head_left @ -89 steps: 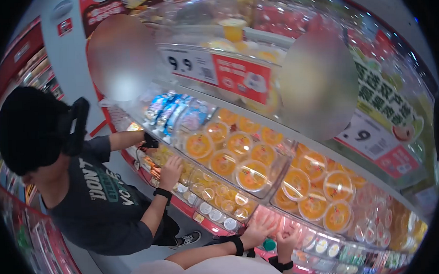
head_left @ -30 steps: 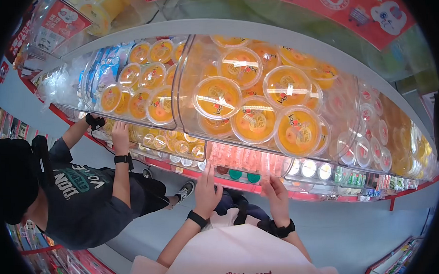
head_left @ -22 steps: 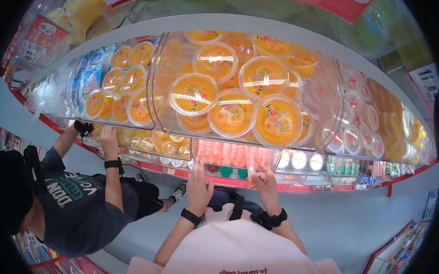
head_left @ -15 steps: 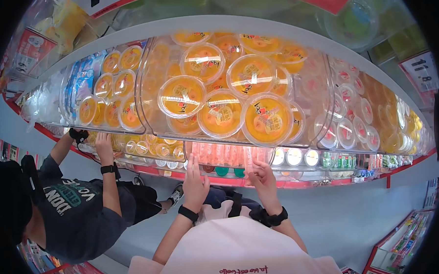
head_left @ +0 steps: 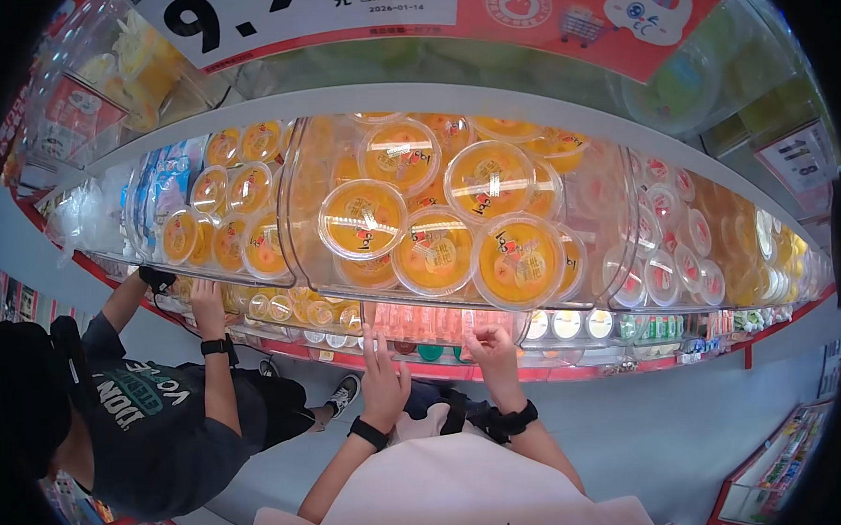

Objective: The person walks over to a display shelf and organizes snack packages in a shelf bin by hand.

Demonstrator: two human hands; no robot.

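Note:
My left hand [head_left: 385, 384] is in front of the lower shelf with its fingers stretched out. Their tips are close to a row of pink packets [head_left: 414, 320] behind the clear shelf front. My right hand [head_left: 496, 360] is at the right end of that row, its fingers curled together in a pinch. Whether anything small is between them I cannot make out. Above both hands, a clear bin [head_left: 297, 221] holds several round cups of orange jelly [head_left: 522, 266] with printed clear lids.
A person [head_left: 164, 414] in a dark shirt stands at my left, both hands at the shelf. White-lidded cups [head_left: 566, 324] lie right of the pink packets. Cups with pink labels [head_left: 663, 279] fill the bin to the right. A price sign [head_left: 410, 19] hangs overhead.
The view has tilted up, so the shelves sit lower and more of the price sign shows. My right hand's fingers have curled in more; my left hand stays outstretched near the pink packets.

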